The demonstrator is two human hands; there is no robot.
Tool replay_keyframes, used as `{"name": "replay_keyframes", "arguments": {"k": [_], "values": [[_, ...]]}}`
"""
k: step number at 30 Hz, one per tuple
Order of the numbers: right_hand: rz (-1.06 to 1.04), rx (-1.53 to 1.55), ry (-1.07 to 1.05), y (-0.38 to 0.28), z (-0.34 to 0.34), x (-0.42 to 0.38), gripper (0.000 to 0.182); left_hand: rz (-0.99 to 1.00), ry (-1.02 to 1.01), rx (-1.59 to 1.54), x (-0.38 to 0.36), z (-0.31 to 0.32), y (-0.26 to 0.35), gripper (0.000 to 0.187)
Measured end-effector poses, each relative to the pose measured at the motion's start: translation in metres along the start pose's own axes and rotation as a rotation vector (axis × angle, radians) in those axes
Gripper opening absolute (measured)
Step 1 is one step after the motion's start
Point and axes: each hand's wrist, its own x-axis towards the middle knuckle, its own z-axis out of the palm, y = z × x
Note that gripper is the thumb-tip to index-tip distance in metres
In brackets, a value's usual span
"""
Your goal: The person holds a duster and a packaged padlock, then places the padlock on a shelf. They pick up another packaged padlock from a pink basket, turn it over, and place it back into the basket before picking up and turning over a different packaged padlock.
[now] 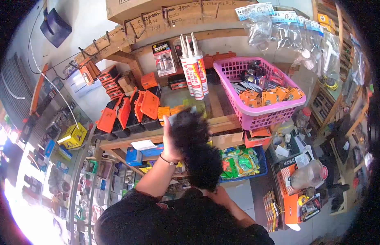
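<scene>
A black, fluffy feather duster (198,143) crosses the middle of the view, above the front edge of a wooden shelf. At its lower end is my right hand (218,196), closed around what looks like the handle, though the fingers are partly hidden. My left hand (170,141), with a bracelet at the wrist, is raised beside the duster's upper part. Its fingers are mostly covered by the black fluff; a small greyish thing shows at the thumb. Orange-lidded black boxes (149,105) stand left of this hand, and small orange packs (164,111) lie just behind it.
Silicone sealant tubes (194,77) stand upright on the shelf. Right of them, a pink basket (261,110) holds orange-carded goods. Lower down, a blue basket (261,166) contains green packets. Clear bags (288,34) hang at upper right; a glass cabinet (73,171) is at left.
</scene>
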Motion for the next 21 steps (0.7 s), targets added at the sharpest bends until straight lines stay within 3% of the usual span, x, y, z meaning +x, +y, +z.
{"name": "replay_keyframes", "arguments": {"k": [1, 2, 4, 6, 8, 9, 10, 12, 14, 16, 18, 19, 21], "values": [[-0.058, -0.052, -0.010, 0.005, 0.002, 0.000, 0.036, -0.045, -0.309, 0.229, 0.013, -0.031, 0.008, 0.092], [-0.119, -0.109, -0.018, 0.008, 0.001, 0.003, 0.032, -0.065, -0.488, 0.137, 0.015, -0.028, 0.008, 0.089], [-0.012, -0.072, -0.031, 0.004, -0.004, 0.009, 0.032, 0.141, 0.098, 0.011, 0.000, 0.021, -0.003, 0.094], [0.112, -0.020, -0.054, 0.017, 0.006, 0.007, 0.033, 0.197, 0.223, 0.157, 0.005, -0.004, -0.003, 0.097], [-0.110, -0.172, -0.090, 0.050, 0.026, 0.010, 0.034, -0.029, -0.250, 0.027, 0.002, -0.024, 0.003, 0.095], [-0.113, -0.170, -0.094, 0.040, 0.021, 0.011, 0.034, -0.054, -0.414, 0.057, 0.013, -0.037, 0.008, 0.094], [-0.006, -0.135, -0.095, 0.031, 0.013, 0.014, 0.033, -0.081, -0.452, 0.066, 0.018, -0.049, 0.012, 0.094], [0.098, -0.102, -0.113, 0.003, -0.002, 0.013, 0.033, 0.202, 0.263, -0.002, -0.006, 0.011, 0.004, 0.086], [-0.005, 0.041, -0.090, -0.019, -0.006, 0.008, 0.032, 0.227, 0.252, 0.046, -0.007, 0.006, 0.006, 0.089], [-0.084, -0.084, -0.131, 0.023, 0.014, 0.016, 0.033, 0.027, -0.134, 0.104, -0.006, -0.016, 0.015, 0.092], [-0.176, -0.226, -0.166, 0.026, 0.015, 0.025, 0.034, 0.003, -0.334, 0.195, 0.004, -0.026, 0.025, 0.094], [-0.115, -0.096, -0.069, 0.029, 0.015, 0.026, 0.034, 0.016, -0.337, 0.193, 0.002, -0.032, 0.024, 0.094], [-0.049, 0.028, 0.016, 0.032, 0.015, 0.027, 0.034, 0.223, 0.184, 0.263, -0.007, 0.007, 0.016, 0.085]]}}
